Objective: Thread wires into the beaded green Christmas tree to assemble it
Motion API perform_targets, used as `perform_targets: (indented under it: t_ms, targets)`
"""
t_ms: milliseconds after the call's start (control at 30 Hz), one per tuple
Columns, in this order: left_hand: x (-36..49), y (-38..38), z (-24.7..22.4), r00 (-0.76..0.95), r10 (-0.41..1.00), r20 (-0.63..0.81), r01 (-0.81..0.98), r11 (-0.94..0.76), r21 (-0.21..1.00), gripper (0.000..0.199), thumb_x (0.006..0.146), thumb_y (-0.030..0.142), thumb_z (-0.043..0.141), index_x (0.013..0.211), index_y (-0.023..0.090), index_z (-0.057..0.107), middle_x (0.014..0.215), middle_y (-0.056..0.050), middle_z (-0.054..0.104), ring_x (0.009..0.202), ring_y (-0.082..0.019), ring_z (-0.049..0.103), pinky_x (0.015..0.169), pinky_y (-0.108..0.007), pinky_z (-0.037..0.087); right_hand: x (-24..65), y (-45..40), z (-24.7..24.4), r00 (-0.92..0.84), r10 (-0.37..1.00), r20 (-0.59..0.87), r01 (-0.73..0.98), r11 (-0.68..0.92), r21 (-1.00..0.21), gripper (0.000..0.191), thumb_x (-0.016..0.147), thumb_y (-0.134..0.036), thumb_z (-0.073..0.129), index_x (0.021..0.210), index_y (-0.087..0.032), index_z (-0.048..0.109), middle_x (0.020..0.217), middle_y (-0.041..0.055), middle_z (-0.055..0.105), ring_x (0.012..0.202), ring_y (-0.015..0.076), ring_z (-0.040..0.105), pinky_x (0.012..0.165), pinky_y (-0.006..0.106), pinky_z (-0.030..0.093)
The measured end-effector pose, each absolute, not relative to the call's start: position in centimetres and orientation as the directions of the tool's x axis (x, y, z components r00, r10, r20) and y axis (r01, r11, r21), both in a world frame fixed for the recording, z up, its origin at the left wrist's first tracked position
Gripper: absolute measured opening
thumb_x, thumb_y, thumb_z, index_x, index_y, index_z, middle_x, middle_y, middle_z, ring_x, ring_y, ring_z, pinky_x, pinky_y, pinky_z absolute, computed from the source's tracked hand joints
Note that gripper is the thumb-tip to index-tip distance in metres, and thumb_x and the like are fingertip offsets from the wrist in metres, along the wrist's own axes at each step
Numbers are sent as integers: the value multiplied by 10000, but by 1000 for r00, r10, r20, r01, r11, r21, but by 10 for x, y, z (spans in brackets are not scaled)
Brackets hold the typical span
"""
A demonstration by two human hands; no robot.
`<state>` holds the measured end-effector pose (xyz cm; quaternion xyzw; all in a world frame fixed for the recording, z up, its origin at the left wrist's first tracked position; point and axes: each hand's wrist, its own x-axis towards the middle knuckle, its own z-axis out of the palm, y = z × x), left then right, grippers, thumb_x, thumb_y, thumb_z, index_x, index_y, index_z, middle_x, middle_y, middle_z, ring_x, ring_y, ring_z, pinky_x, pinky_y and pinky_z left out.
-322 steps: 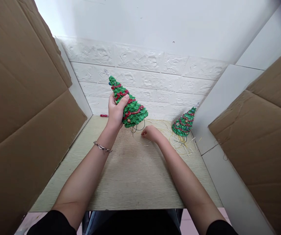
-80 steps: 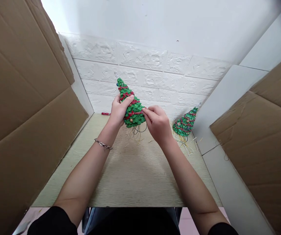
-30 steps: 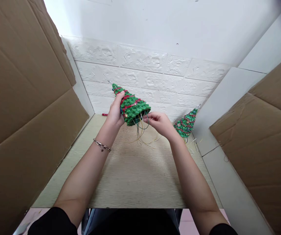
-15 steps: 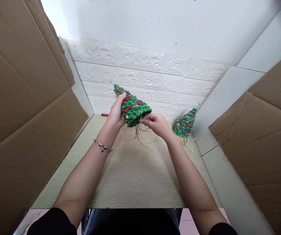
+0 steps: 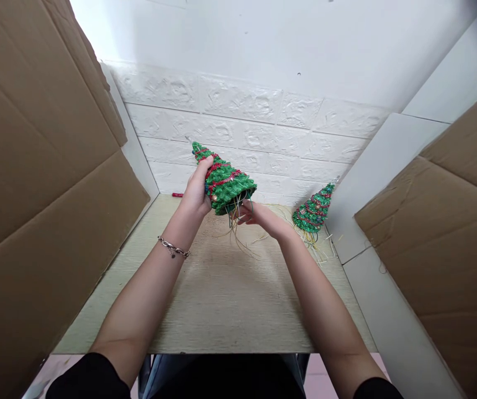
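A green miniature Christmas tree (image 5: 232,183) with red garland and small baubles is held tilted above the table, its clear tip pointing up and left. My left hand (image 5: 199,185) is closed around its side, thumb across the front. Loose thin wires (image 5: 234,227), yellowish and dark green, hang from the tree's hollow base. At that opening is my right hand (image 5: 258,216), palm turned upward, its fingers apart among the wires. The fingertips are partly covered by wires.
A second beaded tree (image 5: 313,210) leans at the back right, with wires and pale strands around its base. A small red object (image 5: 177,195) lies at the back left of the wooden table (image 5: 230,310). Cardboard panels (image 5: 47,144) flank both sides; a white brick-patterned wall (image 5: 242,127) stands behind.
My right hand has turned palm up and its pinch has loosened, the fingers spreading below the base. The held tree has shifted very slightly left. More yellowish strands show behind my right wrist.
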<state>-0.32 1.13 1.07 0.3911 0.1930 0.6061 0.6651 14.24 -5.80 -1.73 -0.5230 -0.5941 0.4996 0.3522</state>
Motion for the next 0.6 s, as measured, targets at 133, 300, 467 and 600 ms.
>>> perform_targets:
  t_ms: [133,300,467,600]
  targets:
    - [-7,13,12,188,960,207,-655,-35,755,351,680,463,706,814,176,554,773,-37,638,705,-174,631,718,-313,553,147,-51,-30,-416,890,-184,66,-172,-983,349,1020,-130,304,1035,-180,649,1180,27,586,952,121,577,773,214,382]
    - [-8,15,12,177,960,216,-648,-51,760,364,680,471,706,820,173,553,772,-40,635,706,-174,631,741,-318,556,146,-46,-46,-458,883,-106,-21,-130,-991,132,957,-183,512,909,-141,628,1007,53,630,827,119,605,717,181,435]
    - [-8,16,11,172,952,254,-637,-90,766,396,669,490,715,837,174,545,787,-50,629,755,-196,641,772,-339,546,144,-42,-47,-384,910,-154,-68,-195,-979,141,896,-117,564,757,-125,585,715,26,585,574,122,569,610,206,478]
    - [-7,13,12,169,948,270,-645,-100,757,393,657,482,728,829,180,543,781,-47,629,720,-186,628,720,-325,546,145,-42,-46,-346,916,-204,-76,-244,-967,236,938,-82,466,722,-121,554,617,28,549,507,132,546,546,216,485]
